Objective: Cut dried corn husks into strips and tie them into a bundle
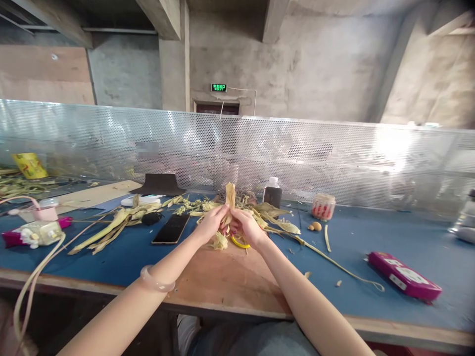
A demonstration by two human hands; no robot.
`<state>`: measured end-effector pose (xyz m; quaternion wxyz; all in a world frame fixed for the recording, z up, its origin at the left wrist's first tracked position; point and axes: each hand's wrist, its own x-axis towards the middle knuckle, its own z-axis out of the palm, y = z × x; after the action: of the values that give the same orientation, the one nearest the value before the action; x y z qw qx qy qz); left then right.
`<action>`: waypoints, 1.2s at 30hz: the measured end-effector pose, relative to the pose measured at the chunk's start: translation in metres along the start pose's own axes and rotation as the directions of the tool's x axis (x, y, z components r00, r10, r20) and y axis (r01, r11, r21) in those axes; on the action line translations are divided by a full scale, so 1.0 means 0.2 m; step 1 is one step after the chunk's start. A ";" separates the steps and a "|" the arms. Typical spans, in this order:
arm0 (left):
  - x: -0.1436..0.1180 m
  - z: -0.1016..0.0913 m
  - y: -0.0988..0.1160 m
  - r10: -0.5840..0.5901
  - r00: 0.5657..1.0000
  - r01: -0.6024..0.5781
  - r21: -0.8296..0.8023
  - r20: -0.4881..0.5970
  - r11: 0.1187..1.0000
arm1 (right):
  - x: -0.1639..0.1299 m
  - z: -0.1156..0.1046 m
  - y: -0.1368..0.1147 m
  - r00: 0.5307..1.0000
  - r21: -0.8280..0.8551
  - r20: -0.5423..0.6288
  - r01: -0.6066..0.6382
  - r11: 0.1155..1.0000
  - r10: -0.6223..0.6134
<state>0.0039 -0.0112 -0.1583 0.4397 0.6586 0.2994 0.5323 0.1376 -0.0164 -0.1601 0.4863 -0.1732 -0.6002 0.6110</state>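
Working dried husk strips at mid-table, left hand and right hand both closed in a pinching grip on them; best kept taut, close to the fingertips. Phone lying just beside.

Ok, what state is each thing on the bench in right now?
left hand: closed on the husk piece
right hand: closed on the husk piece
husk piece: held upright between both hands
phone: flat, screen dark
bottle: upright, capped
pink case: flat, shut
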 end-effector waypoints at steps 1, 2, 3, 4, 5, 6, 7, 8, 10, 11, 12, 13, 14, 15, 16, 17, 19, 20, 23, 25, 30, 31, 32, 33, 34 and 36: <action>0.00 0.00 0.00 0.012 1.000 -0.012 0.020 0.008 1.000 | 0.00 0.00 0.00 1.000 0.012 0.003 -0.006 1.000 0.006; 0.00 0.00 0.01 0.026 1.000 -0.026 0.045 0.013 0.999 | 0.00 0.00 0.00 1.000 0.010 0.005 -0.005 1.000 0.005; 0.00 0.00 0.01 0.039 0.999 -0.040 0.076 0.013 0.996 | 0.00 0.00 0.00 1.000 -0.014 0.003 0.005 1.000 -0.005; 0.00 0.00 0.01 0.052 0.999 -0.052 0.109 0.007 0.993 | 0.00 0.00 0.00 1.000 -0.049 -0.006 0.022 0.999 -0.022; 0.00 0.00 0.00 0.063 0.998 -0.061 0.140 -0.006 0.988 | 0.00 0.00 0.00 0.999 -0.089 -0.021 0.042 0.995 -0.044; 0.00 0.00 0.00 0.069 0.997 -0.065 0.165 -0.021 0.984 | 0.00 0.00 0.00 0.997 -0.127 -0.037 0.059 0.990 -0.064; 0.00 -0.01 -0.01 0.070 0.997 -0.063 0.178 -0.036 0.982 | -0.01 0.01 0.00 0.996 -0.156 -0.050 0.069 0.985 -0.077; 0.00 -0.01 -0.01 0.064 0.997 -0.055 0.181 -0.045 0.982 | -0.01 0.01 0.00 0.995 -0.170 -0.057 0.073 0.983 -0.084; 0.01 -0.01 -0.02 0.037 0.998 -0.030 0.156 -0.042 0.987 | -0.01 0.00 0.00 0.996 -0.156 -0.051 0.067 0.985 -0.076; 0.01 -0.01 -0.02 0.021 0.999 -0.017 0.136 -0.032 0.991 | -0.01 0.00 0.00 0.997 -0.145 -0.039 0.061 0.988 -0.067; 0.01 -0.01 -0.02 0.006 1.000 -0.004 0.114 -0.019 0.993 | -0.01 0.00 0.00 0.998 -0.130 -0.027 0.055 0.990 -0.059; 0.01 -0.01 -0.02 -0.007 1.000 0.007 0.091 -0.006 0.996 | -0.01 -0.01 0.00 0.999 -0.114 -0.014 0.049 0.992 -0.051; 0.01 -0.01 -0.02 -0.018 1.000 0.018 0.066 0.004 0.998 | -0.01 -0.01 0.00 0.999 -0.096 -0.002 0.043 0.994 -0.044; 0.01 -0.01 -0.02 -0.029 1.000 0.029 0.041 0.010 0.999 | -0.01 -0.01 0.00 0.999 -0.078 0.007 0.037 0.996 -0.037; 0.01 -0.01 -0.02 -0.041 0.999 0.041 0.016 0.016 0.999 | -0.02 -0.01 0.00 0.999 -0.060 0.014 0.032 0.998 -0.031; 0.01 0.00 -0.01 -0.054 0.998 0.054 -0.010 0.020 0.998 | -0.02 -0.01 0.00 1.000 -0.043 0.019 0.026 0.999 -0.025; 0.00 0.00 0.00 -0.083 0.996 0.084 -0.064 0.029 0.994 | -0.02 -0.01 -0.01 1.000 -0.011 0.027 0.012 1.000 -0.012; 0.00 0.00 0.00 -0.096 0.995 0.099 -0.089 0.038 0.991 | -0.02 -0.01 -0.01 0.999 0.004 0.032 0.006 1.000 -0.007; -0.01 0.00 0.02 -0.115 0.989 0.128 -0.161 0.087 0.979 | -0.02 -0.02 -0.01 0.999 0.045 0.042 -0.006 0.999 0.004; -0.01 0.00 0.03 -0.114 0.985 0.139 -0.199 0.132 0.970 | -0.02 -0.02 -0.01 0.999 0.072 0.049 -0.010 0.997 0.006; -0.01 -0.03 0.04 -0.121 0.963 0.188 -0.281 0.239 0.941 | -0.03 -0.03 -0.03 0.995 0.123 0.098 -0.035 0.992 0.023; -0.01 -0.03 0.04 -0.124 0.958 0.200 -0.295 0.259 0.934 | -0.03 -0.03 -0.03 0.993 0.127 0.112 -0.044 0.991 0.030; -0.01 -0.03 0.04 -0.128 0.952 0.214 -0.304 0.279 0.928 | -0.03 -0.03 -0.04 0.991 0.129 0.126 -0.054 0.990 0.038; -0.01 -0.04 0.05 -0.133 0.946 0.227 -0.308 0.297 0.924 | -0.04 -0.03 -0.05 0.990 0.129 0.136 -0.065 0.990 0.047; -0.01 -0.04 0.05 -0.137 0.941 0.236 -0.308 0.309 0.922 | -0.04 -0.03 -0.05 0.988 0.128 0.142 -0.074 0.989 0.056; -0.01 -0.04 0.05 -0.138 0.939 0.236 -0.299 0.314 0.924 | -0.04 -0.03 -0.05 0.988 0.128 0.136 -0.085 0.988 0.068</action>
<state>-0.0052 -0.0152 -0.1489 0.6325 0.6130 0.2005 0.4290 0.1501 -0.0213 -0.1546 0.4326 -0.1227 -0.5814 0.6780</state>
